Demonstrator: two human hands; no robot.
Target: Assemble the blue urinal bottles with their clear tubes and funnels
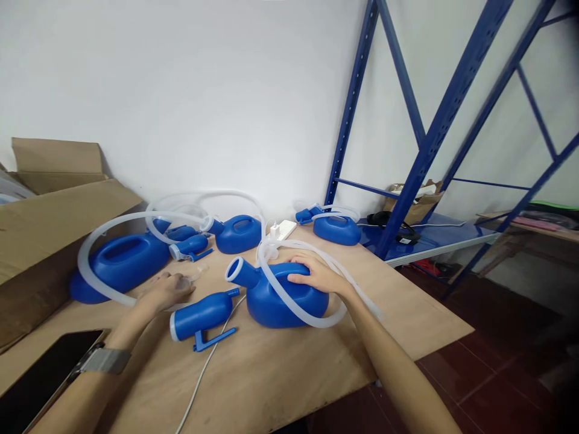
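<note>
A blue plastic urinal bottle (283, 301) with a white-rimmed open neck stands on the table. My right hand (314, 274) grips its top handle, the thumb on the near side. A translucent hose (294, 307) loops across the bottle's front. My left hand (165, 290) is low over the table to the left, its fingers curled onto a small clear plastic piece (185, 281); the fingertips are partly hidden. Between my hands lies a blue funnel-shaped urinal head (203, 314) with a white rim and a hinged blue arm (216, 339).
More blue urinal bottles (129, 259) with hoses and heads stand at the back and left. An open cardboard box (58, 217) is at the left, a black phone-like slab (45, 374) front left. A white cable (203, 367) crosses the table (289, 374). Blue metal shelving (407, 193) rises right.
</note>
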